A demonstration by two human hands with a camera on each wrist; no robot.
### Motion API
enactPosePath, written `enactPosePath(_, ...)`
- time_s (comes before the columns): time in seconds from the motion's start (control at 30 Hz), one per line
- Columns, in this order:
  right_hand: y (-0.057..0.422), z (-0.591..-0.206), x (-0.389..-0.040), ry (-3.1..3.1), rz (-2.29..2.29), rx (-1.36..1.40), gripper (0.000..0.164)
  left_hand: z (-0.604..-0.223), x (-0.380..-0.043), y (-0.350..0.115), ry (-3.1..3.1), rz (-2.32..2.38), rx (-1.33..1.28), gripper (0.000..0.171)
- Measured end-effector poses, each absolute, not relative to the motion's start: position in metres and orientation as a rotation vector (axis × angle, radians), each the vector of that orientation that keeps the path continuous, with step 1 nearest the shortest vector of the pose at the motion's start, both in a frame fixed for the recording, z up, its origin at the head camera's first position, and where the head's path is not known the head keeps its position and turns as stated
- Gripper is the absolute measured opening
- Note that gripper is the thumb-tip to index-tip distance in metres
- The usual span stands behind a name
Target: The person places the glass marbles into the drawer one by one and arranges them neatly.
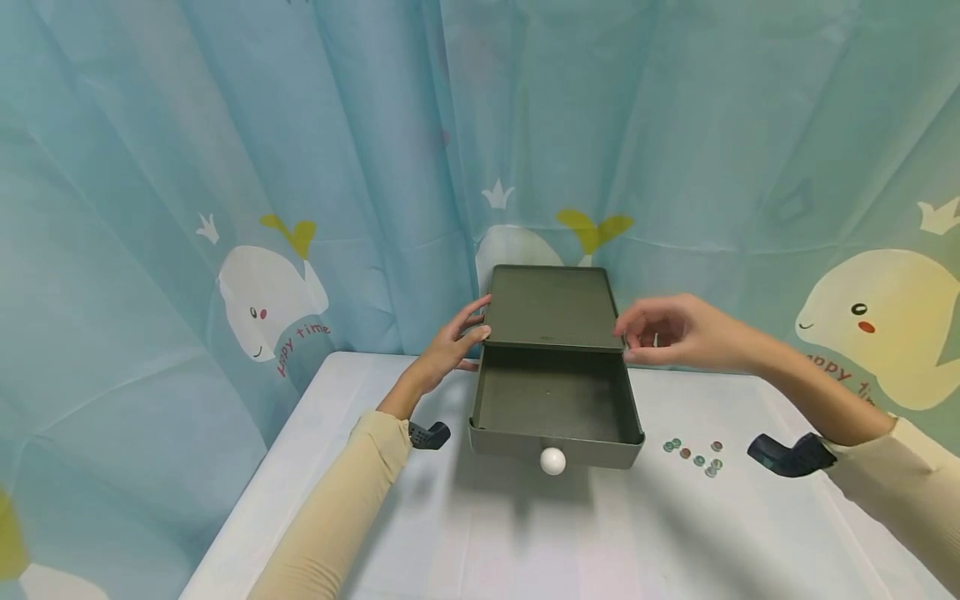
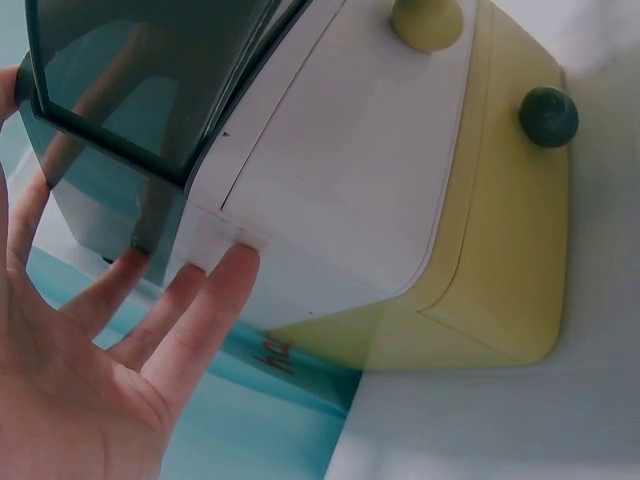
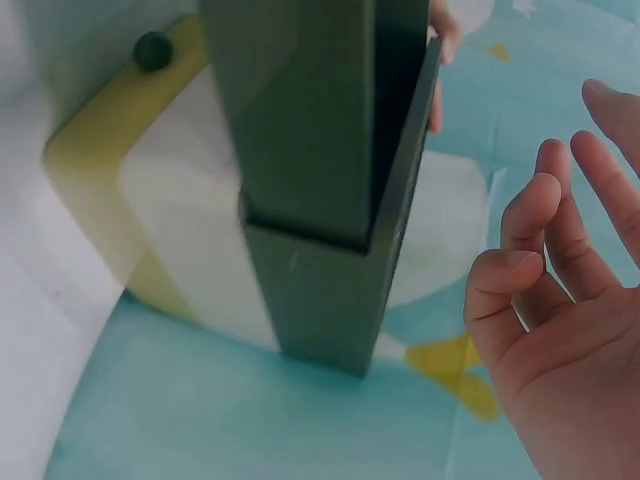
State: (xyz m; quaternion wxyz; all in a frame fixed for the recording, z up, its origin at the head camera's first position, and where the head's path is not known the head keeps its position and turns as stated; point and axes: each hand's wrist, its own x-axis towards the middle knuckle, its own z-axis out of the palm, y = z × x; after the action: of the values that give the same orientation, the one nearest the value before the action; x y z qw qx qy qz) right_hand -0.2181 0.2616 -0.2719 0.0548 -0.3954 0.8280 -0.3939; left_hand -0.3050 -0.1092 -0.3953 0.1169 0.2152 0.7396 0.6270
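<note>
Head view: a stacked box (image 1: pixel 551 304) with dark green, white and yellow tiers stands on a white table (image 1: pixel 570 550), its dark green top drawer (image 1: pixel 600 454), with a white ball knob (image 1: pixel 552 461), pulled toward six o'clock. At the drawer's ten o'clock, a left hand (image 1: pixel 444 352) rests straight fingers on the box's side, unclenched; at two, a loosely bent right hand (image 1: pixel 686 333) grasps nothing. Small round discs (image 1: pixel 699 460) lie at four.

Head view: markings on the small discs (image 1: pixel 699 460) too small for you to read; white tier (image 2: pixel 340 150) and yellow tier (image 2: pixel 510 240) hidden from you beneath the open drawer (image 1: pixel 498 441); left wrist view: your left grip (image 2: pixel 110 370) cut off by picture edges; right wrist view: your right grip (image 3: pixel 570 300) likewise, drawer cropped at top.
</note>
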Motion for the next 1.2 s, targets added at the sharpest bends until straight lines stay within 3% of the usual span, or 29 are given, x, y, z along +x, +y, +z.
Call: enactPosePath(1.2, 0.374, -0.37, -0.196, 2.789, -1.097, -0.85, 0.031, -0.394, -0.304, -0.109, 2.161, 1.836, 0.659, 0.063)
